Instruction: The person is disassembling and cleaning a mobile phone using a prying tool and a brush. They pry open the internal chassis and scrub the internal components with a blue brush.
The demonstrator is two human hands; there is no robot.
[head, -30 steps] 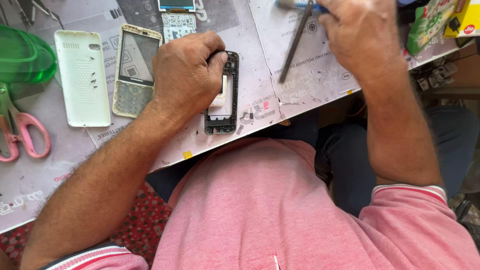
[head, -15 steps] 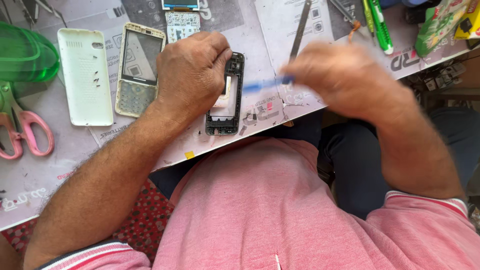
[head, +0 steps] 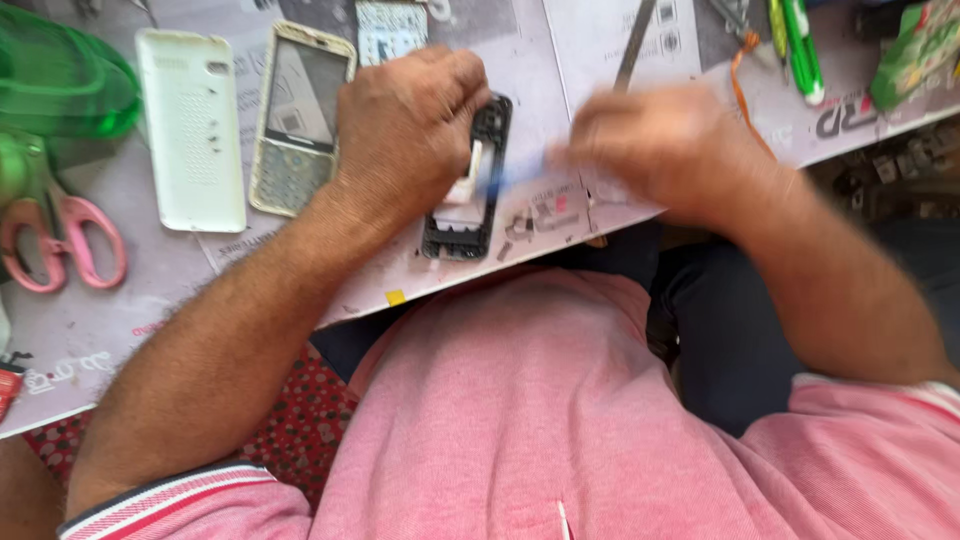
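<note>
Left hand (head: 410, 125): pressed down over the upper part of a black phone frame (head: 467, 205), fingers curled around its top edge, holding it flat on the table.
Phone frame: lying near the front edge of the table (head: 120, 330), long side running away from the body, lower end open and bare; a small white part (head: 466, 180) showing at its middle, just under the left hand's fingers.
Right hand (head: 665, 150): blurred, fingers closed together around a thin blue tool (head: 515, 175); exact pinch too smeared to read.
Blue tool: pointing left from the right hand, its tip at the middle of the phone frame, touching or just above it, cannot tell which.
Left of the frame: pale front cover with keypad (head: 297, 115), then a white back cover (head: 190, 125) beside it, both lying flat.
Far left: pink scissors (head: 60, 245) and a green plastic container (head: 60, 85).
Back of table: long metal tool (head: 635, 45), green pens (head: 795, 40), green packet (head: 915, 50) at the right corner.
Small loose bits (head: 535, 215): just right of the frame.
Table cover: printed paper sheets.
Foreground: pink shirt (head: 540, 420).
</note>
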